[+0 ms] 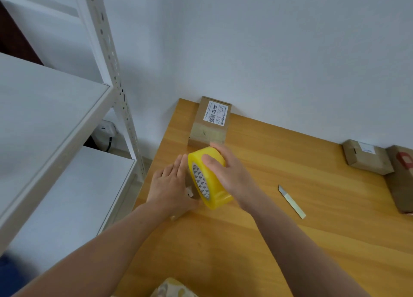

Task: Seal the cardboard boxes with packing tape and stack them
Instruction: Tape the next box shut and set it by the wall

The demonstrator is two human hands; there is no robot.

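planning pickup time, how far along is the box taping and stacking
Done: the corner box by the wall shows a tape band. In hand: the right hand grips the tape roll while the left hand presses a small box. Left: the brown box and red-marked box at the right; nothing looks stacked.

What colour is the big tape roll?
Yellow; the tape roll, gripped by the right hand, head view.

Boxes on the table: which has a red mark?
The rightmost box, cut by the frame; the wall box and middle box show only white labels.
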